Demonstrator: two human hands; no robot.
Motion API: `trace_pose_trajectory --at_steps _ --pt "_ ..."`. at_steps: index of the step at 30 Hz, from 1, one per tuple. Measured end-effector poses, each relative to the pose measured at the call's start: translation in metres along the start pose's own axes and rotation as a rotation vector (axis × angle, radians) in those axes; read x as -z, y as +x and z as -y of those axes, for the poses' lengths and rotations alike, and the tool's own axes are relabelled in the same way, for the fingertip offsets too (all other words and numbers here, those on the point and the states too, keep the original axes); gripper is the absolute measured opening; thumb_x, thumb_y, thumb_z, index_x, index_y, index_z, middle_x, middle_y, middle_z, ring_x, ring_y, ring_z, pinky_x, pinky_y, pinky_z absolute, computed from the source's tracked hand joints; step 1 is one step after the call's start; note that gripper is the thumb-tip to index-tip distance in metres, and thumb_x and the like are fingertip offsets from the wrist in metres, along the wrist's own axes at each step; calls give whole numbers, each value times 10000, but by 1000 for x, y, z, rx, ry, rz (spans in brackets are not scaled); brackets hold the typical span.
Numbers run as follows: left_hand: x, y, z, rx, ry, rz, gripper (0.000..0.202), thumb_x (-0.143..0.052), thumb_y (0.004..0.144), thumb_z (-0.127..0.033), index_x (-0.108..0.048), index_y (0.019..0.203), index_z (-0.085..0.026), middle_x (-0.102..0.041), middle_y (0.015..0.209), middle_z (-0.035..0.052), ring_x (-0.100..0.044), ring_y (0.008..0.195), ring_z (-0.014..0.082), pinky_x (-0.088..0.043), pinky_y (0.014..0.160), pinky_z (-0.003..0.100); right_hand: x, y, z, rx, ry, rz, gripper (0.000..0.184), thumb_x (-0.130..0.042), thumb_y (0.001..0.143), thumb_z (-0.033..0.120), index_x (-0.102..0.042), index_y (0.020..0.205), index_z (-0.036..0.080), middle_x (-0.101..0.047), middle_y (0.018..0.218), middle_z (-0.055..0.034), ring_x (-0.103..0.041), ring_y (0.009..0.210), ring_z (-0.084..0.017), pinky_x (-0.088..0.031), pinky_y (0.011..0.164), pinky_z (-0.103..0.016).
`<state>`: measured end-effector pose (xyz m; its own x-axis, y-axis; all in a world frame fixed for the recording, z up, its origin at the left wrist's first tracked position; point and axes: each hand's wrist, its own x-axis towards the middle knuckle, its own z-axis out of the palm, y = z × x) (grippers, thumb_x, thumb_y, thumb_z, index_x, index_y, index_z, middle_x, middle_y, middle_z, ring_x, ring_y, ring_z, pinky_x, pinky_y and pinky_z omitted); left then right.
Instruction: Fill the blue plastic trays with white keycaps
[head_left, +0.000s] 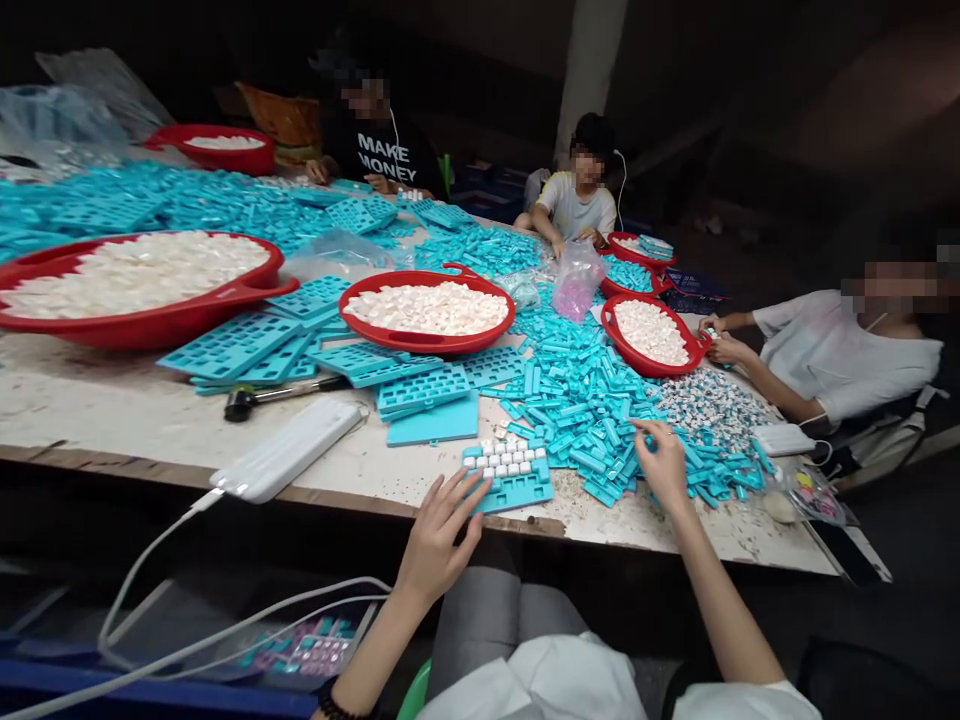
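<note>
A small blue toy keyboard (517, 492) lies near the table's front edge, with rows of white keycaps (510, 458) on its upper part and bare blue slots along its lower part. My left hand (442, 530) rests its spread fingers on the keyboard's left side. To the right, my right hand (663, 462) is at the near side of a heap of loose blue pieces (577, 400). Its thumb and forefinger are drawn together there; whatever sits between them is too small to make out.
Red baskets of white keycaps (427, 308) stand behind stacked blue keyboard bases (420, 390). A white power bank (289, 450) with a cable and a black-headed hammer (240, 403) lie left. A phone (847, 550) lies at the right corner. Several co-workers sit around the table.
</note>
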<state>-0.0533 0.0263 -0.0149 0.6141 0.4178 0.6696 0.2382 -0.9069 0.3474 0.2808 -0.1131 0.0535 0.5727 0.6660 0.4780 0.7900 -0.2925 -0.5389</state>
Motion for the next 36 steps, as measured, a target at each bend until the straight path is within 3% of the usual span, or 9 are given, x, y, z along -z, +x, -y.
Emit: trace_pose_trajectory --at_steps 6,10,16,19,22,24,26,31,36 --pt "-2 -3 -5 2 78 52 581 -462 971 -123 -372 1531 -249 -612 1418 66 -531 1354 245 -302 1189 458 38 42 -67 -175 -205 38 386 -532 777 441 -757 897 151 -745 898 -164 -688 807 -328 -500 695 -407" --pt "3 -6 -8 28 94 120 584 -481 958 -171 -370 1528 -228 -565 1466 67 -482 1397 245 -307 1192 462 36 53 -98 -258 -351 225 313 -574 720 469 -768 820 245 -770 876 -117 -715 830 -356 -483 623 -391" --pt "8 -12 -11 91 125 233 623 -456 982 -193 -270 1574 -240 -499 1523 56 -416 1444 234 -291 1210 458 32 63 -122 -237 -385 235 398 -538 738 525 -784 864 240 -771 806 -104 -712 713 -380 -456 533 -398" --pt "6 -13 -12 108 105 223 607 -440 997 -203 -263 1575 -255 -497 1525 50 -417 1443 233 -284 1210 468 38 56 -103 -236 -356 69 483 -518 772 610 -774 897 220 -768 843 -130 -703 690 -378 -471 528 -420" --pt "2 -10 -13 105 78 134 597 -435 988 -188 -294 1564 -252 -528 1500 63 -445 1423 242 -298 1196 476 36 42 -65 -139 -26 -81 498 -581 778 629 -749 911 180 -759 918 -136 -724 776 -328 -567 692 -423" --pt "-2 -7 -13 107 64 62 575 -436 979 -173 -346 1542 -242 -555 1474 72 -456 1415 249 -295 1192 480 27 28 -32 -71 214 -88 479 -675 761 601 -742 941 162 -753 943 -125 -725 825 -295 -587 819 -421" --pt "-6 -3 -14 111 55 9 533 -444 978 -166 -412 1505 -234 -590 1438 74 -474 1401 253 -293 1187 479 14 11 2 -43 332 -42 421 -721 781 544 -740 985 176 -741 994 -107 -718 844 -258 -602 828 -407" --pt "-13 2 -18 147 35 -66 444 -445 989 -154 -533 1414 -249 -665 1344 53 -555 1326 232 -421 1075 401 -25 -31 79 -199 688 143 315 -749 819 471 -713 949 187 -745 953 -90 -742 849 -246 -649 767 -374" --pt "-19 -4 -20 132 57 -96 443 -438 983 -128 -553 1398 -232 -676 1330 59 -561 1320 241 -435 1035 390 -54 -51 111 -152 777 338 302 -780 788 422 -673 967 204 -726 937 -72 -732 855 -224 -642 653 -287"
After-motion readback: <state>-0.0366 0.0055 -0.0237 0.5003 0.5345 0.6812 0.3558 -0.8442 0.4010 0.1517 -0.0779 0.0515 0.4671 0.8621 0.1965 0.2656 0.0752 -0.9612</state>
